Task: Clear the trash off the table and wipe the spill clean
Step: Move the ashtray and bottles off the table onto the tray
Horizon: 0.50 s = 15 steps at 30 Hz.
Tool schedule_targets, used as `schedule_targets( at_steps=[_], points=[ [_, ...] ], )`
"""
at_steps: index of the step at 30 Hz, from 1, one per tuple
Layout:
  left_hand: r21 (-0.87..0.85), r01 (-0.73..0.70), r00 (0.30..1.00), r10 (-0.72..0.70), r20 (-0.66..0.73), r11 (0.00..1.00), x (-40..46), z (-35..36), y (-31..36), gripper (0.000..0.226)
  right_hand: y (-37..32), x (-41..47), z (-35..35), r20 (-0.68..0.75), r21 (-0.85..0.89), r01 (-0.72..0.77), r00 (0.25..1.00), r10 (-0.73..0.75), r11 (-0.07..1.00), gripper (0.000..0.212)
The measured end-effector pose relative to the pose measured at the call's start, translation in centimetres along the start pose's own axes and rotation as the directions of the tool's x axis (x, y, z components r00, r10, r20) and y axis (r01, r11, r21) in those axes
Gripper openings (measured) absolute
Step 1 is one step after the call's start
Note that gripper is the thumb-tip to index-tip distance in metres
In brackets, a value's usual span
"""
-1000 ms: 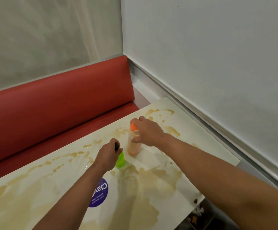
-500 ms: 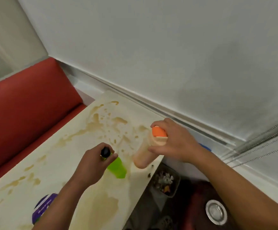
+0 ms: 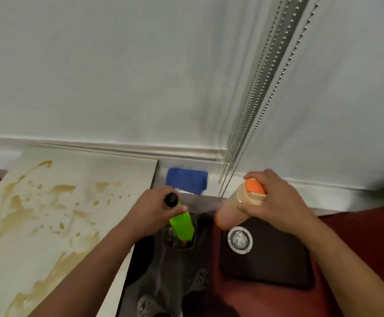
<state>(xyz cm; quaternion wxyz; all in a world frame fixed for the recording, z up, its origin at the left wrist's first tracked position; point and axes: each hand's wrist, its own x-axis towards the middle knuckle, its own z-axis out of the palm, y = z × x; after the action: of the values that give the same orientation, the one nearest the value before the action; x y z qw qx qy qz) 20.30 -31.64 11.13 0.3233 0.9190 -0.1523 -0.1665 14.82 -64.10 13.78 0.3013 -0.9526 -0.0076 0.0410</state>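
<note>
Your left hand [image 3: 151,208] grips the green bottle [image 3: 181,226] by its neck, low centre of the frame, tilted over the small bin [image 3: 191,244], probably to drop it in. Your right hand [image 3: 271,202] holds the orange-capped bottle [image 3: 241,205] beside it. The spill [image 3: 14,209] waits on the bench [image 3: 108,170], left.

Head camera looks steeply down, close above table edge [image 3: 140,225] and wall [image 3: 117,76].

Looks like a diner or café booth: a pale table [image 3: 76,225] smeared with brown spill [image 3: 14,209], dark red padded seating [image 3: 358,248] beside it, a plain white wall [image 3: 117,76] behind, and beaded blind cords [image 3: 255,110] hanging down.
</note>
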Motion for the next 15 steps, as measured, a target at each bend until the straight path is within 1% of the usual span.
schedule_targets(
  at_steps=[3, 6, 10, 13, 15],
  points=[
    [0.01, -0.083, 0.989, 0.081, 0.121, 0.997, 3.6, 4.7, 2.8, 0.031, 5.7, -1.4, 0.3, -0.029, 0.012, -0.12, 0.992, 0.12, 0.993, 0.066],
    [-0.015, -0.139, 0.974, 0.139, 0.18, 0.99, 6.7, 10.3, 4.8, 0.027, 11.1, -2.9, 1.5, -0.068, 0.045, -0.226, 0.971, 0.229, 0.973, 0.069],
    [-0.129, -0.122, 0.957, 0.151, 0.246, 0.984, 10.1, 18.8, 6.9, 0.02, 17.5, -4.6, 3.6, -0.13, 0.051, -0.36, 0.923, 0.363, 0.932, 0.069],
    [-0.119, -0.098, 0.946, 0.13, 0.299, 0.988, 12.1, 25.3, 7.8, 0.025, 21.8, -5.9, 5.1, -0.165, 0.07, -0.462, 0.869, 0.467, 0.884, 0.069],
    [-0.113, -0.094, 0.933, 0.128, 0.337, 0.989, 13.4, 29.1, 8.1, 0.024, 24.5, -6.8, 6.3, -0.194, 0.051, -0.499, 0.845, 0.499, 0.865, 0.071]
  ],
)
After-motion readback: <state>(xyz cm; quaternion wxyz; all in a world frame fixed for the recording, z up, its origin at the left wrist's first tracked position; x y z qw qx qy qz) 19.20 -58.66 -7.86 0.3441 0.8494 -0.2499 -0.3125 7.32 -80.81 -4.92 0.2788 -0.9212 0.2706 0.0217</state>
